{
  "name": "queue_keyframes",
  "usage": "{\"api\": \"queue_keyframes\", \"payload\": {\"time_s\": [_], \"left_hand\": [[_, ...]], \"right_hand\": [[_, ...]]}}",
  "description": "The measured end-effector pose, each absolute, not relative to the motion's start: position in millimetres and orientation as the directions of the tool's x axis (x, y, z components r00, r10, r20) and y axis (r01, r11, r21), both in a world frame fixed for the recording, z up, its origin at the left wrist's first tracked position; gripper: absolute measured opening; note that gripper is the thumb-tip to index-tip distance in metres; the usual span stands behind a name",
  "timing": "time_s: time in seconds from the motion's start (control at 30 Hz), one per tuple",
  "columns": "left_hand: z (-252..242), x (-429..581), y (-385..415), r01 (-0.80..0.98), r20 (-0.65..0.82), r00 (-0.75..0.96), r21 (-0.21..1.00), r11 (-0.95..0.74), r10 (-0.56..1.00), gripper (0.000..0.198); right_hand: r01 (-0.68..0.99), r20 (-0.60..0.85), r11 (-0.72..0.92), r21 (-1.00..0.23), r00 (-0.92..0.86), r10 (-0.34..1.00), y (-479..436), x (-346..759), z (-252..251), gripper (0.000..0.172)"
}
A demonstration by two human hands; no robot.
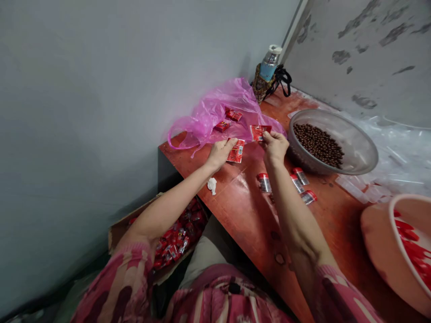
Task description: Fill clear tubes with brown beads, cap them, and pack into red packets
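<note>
My left hand (pixel 220 154) grips a stack of red printed cards (pixel 236 151) with a barcode on the front, just above the tabletop. A single red card (pixel 260 132) is pinched between the thumb and fingers of my right hand (pixel 275 146), slightly higher and to the right. Behind both hands lies an open pink plastic bag (pixel 232 96) with two red bundles of cards (pixel 233 115) in it. Several small clear tubes with red caps (pixel 264 182) lie on the table near my right forearm, which hides part of that area.
A grey bowl (pixel 365 152) of brown balls stands at right, beside clear plastic containers (pixel 400 157). An orange tub (pixel 377 237) holds red pieces. A flask (pixel 269 63) stands at the back. Below left is a carton (pixel 116 229) of red packs. Crumpled tissue (pixel 212 185) lies near the table edge.
</note>
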State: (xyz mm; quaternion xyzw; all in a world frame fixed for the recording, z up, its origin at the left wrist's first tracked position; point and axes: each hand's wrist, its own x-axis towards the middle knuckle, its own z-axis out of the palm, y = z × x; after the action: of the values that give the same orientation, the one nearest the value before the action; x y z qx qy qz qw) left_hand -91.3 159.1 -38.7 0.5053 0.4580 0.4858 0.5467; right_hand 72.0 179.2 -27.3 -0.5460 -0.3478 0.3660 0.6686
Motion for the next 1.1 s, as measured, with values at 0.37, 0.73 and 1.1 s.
{"api": "queue_keyframes", "payload": {"time_s": [0.37,0.73,1.1], "left_hand": [[-44,-142,236,0.792,0.234,-0.109,0.607,-0.057,0.966,0.040],[-70,-106,33,0.625,0.480,0.451,0.431,-0.651,0.752,0.031],[-100,-69,-19,0.817,0.303,0.375,0.339,-0.467,0.876,0.034]], "right_hand": [[0.297,-0.299,-0.232,-0.926,-0.204,0.932,91,85,-23,0.026],[0.710,-0.207,0.074,-0.701,-0.302,0.930,38,100,-57,0.013],[0.579,0.028,0.050,-0.813,-0.046,0.999,-16,130,-51,0.029]]}}
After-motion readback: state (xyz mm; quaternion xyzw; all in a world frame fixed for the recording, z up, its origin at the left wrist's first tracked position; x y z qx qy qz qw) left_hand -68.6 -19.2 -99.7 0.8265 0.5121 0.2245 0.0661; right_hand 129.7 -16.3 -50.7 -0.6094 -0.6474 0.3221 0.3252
